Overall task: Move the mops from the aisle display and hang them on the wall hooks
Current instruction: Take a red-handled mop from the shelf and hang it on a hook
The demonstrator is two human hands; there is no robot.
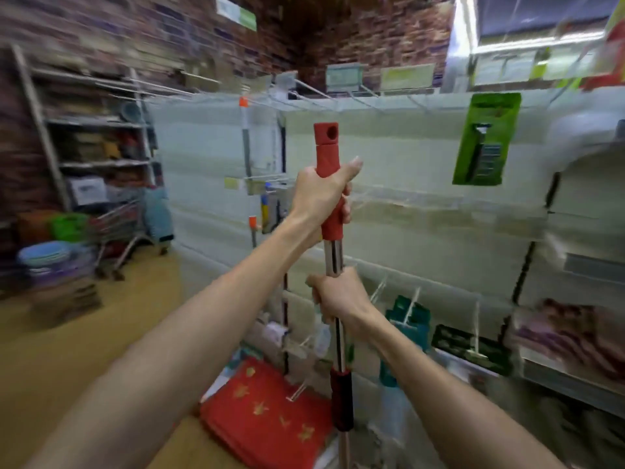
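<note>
I hold one mop upright in front of me. Its red handle grip (326,143) has a hanging hole near the top, and a shiny metal pole (334,255) runs down to a dark red collar (341,397). My left hand (321,198) is wrapped around the red grip. My right hand (338,296) clasps the metal pole lower down. The mop head is out of view below the frame. Another pole with an orange cap (244,130) hangs on the white wall panel behind. Metal wall hooks (304,88) stick out along the top of the panel.
A green packaged item (483,140) hangs on the panel at the right. Lower pegs carry dark green packs (409,316). A red cloth with gold stars (267,411) lies at the floor. Shelving (98,140), a trolley (121,225) and stacked basins (47,258) stand at the left. The picture is motion-blurred.
</note>
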